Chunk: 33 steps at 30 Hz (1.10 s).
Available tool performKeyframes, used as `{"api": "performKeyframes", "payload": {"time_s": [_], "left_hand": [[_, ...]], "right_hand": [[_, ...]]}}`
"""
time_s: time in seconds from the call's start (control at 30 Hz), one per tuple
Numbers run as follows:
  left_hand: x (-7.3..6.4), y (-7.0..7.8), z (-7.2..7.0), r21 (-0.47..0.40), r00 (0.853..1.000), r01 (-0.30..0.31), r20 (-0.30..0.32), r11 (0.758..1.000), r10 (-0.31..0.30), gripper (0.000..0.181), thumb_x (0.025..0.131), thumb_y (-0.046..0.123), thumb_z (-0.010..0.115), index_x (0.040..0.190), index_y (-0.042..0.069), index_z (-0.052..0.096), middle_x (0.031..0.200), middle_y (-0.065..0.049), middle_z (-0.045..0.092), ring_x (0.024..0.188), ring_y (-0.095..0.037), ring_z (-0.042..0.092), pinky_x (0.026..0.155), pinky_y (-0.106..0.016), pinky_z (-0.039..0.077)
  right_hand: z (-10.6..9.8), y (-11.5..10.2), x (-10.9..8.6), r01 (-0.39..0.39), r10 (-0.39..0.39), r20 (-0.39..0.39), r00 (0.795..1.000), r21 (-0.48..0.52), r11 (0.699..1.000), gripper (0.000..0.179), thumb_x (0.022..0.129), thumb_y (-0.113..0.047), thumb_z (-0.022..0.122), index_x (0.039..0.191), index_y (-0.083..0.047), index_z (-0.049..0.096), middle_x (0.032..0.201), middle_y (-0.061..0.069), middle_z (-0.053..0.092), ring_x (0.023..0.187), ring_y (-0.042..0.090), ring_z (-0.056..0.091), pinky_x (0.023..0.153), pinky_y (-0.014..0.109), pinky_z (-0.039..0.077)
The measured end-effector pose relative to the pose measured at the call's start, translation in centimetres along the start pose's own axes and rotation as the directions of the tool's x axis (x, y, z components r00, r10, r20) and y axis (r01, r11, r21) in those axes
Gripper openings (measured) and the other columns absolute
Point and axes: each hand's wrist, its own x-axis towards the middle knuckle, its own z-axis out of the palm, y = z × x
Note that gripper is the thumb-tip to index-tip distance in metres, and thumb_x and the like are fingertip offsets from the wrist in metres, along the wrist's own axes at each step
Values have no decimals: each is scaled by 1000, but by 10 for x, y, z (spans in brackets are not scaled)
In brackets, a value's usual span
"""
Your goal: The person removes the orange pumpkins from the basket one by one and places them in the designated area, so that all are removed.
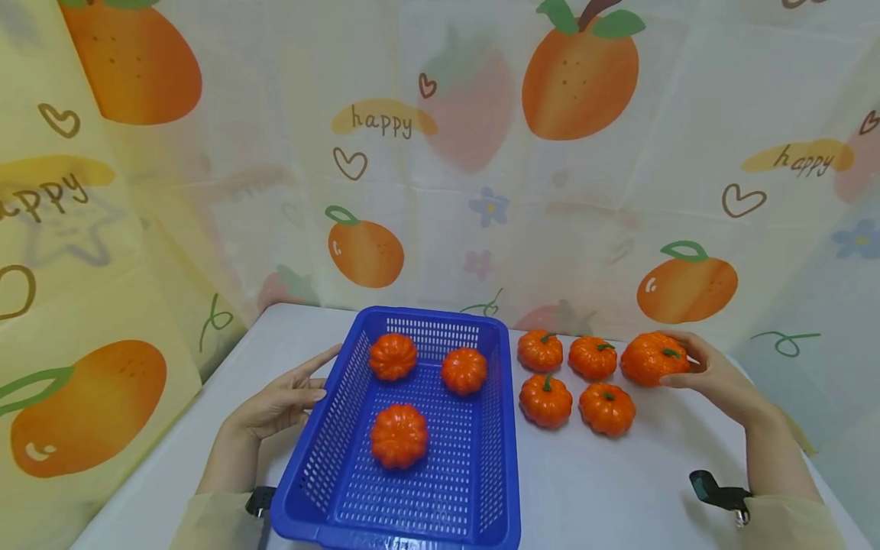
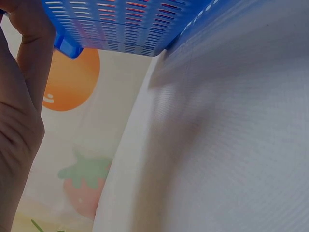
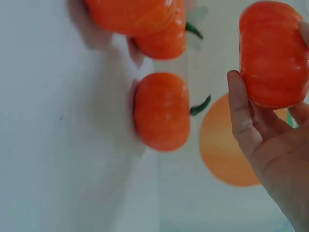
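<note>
My right hand (image 1: 722, 382) grips a small orange toy pumpkin (image 3: 273, 55) with a green stem, raised off the white table in the right wrist view. Another pumpkin (image 3: 162, 111) sits on the table beyond it. In the head view, several more, such as this pumpkin (image 1: 608, 409), stand close together just left of that hand. A blue plastic basket (image 1: 513, 458) is at the middle, with three pumpkins apart from each other inside, one of them the front pumpkin (image 1: 399, 436). Along the basket's left side is my left hand (image 1: 278, 405), index finger extended and fingertips at the wall.
A white table (image 1: 591, 489) lies under everything, with its back edge against a fruit-printed curtain (image 1: 454, 252). Another curtain panel (image 1: 89, 305) borders the left side. Black straps with a camera mount (image 1: 718, 493) sit on the wrists.
</note>
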Motion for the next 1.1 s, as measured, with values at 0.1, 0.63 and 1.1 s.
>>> {"api": "performKeyframes", "payload": {"time_s": [0.1, 0.63, 1.1], "left_hand": [[0, 0, 0, -6, 1000, -2, -4, 1000, 2, 71, 101, -9, 29, 160, 18, 0, 122, -9, 70, 82, -11, 73, 74, -28, 62], [-1, -2, 0, -6, 1000, 9, -16, 1000, -9, 71, 101, -7, 30, 160, 18, -1, 121, -9, 70, 81, -11, 73, 74, -28, 62], [-1, 0, -1, 14, 999, 15, -28, 1000, -14, 70, 101, -6, 32, 160, 18, 1, 121, -9, 71, 82, -12, 74, 74, -29, 61]], "right_hand": [[-3, 14, -6, 0, 0, 13, 1000, 39, 999, 65, 91, -20, 66, 149, -16, 35, 124, -33, 42, 106, -15, 47, 82, 14, 52], [10, 59, -18, -170, 156, 150, 976, 87, 982, 71, 88, -21, 68, 148, -7, 33, 139, -7, 41, 104, -14, 42, 97, 37, 53], [15, 67, -18, -249, 229, 223, 948, 68, 966, 83, 90, -22, 64, 152, 5, 17, 156, 34, 17, 123, 18, 42, 107, 66, 40]]}}
